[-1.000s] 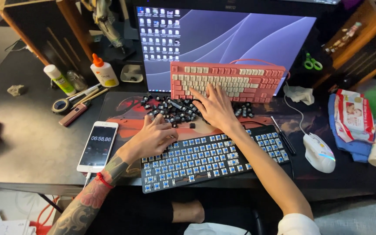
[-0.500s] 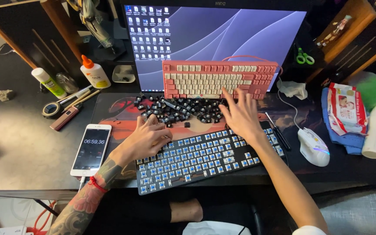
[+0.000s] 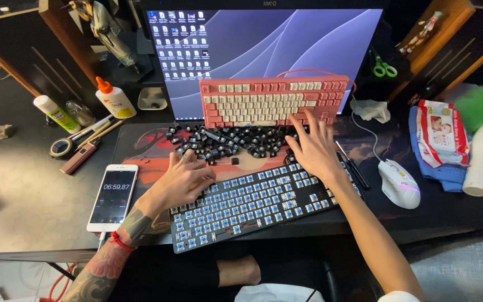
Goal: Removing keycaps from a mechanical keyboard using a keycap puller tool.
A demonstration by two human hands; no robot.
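A black keyboard [image 3: 252,204] with bare blue switches lies in front of me on a desk mat. Behind it sits a pile of loose dark keycaps [image 3: 225,142]. My left hand [image 3: 183,182] rests on the keyboard's upper left corner with its fingers curled down; whether a keycap is in them is hidden. My right hand [image 3: 311,148] hovers with fingers spread over the right end of the pile and the keyboard's upper right edge, holding nothing. A pink keyboard [image 3: 269,100] leans against the monitor [image 3: 275,39].
A phone [image 3: 113,196] showing a timer lies left of the keyboard. A white mouse [image 3: 399,183] and thin black tools [image 3: 353,165] lie to the right, with a wipes pack [image 3: 440,131] and white bottle [image 3: 479,159] beyond. A glue bottle [image 3: 114,99] and tape roll [image 3: 61,147] sit back left.
My right hand has moved from the middle of the keycap pile to its right end. My left hand has stayed at the keyboard's upper left.
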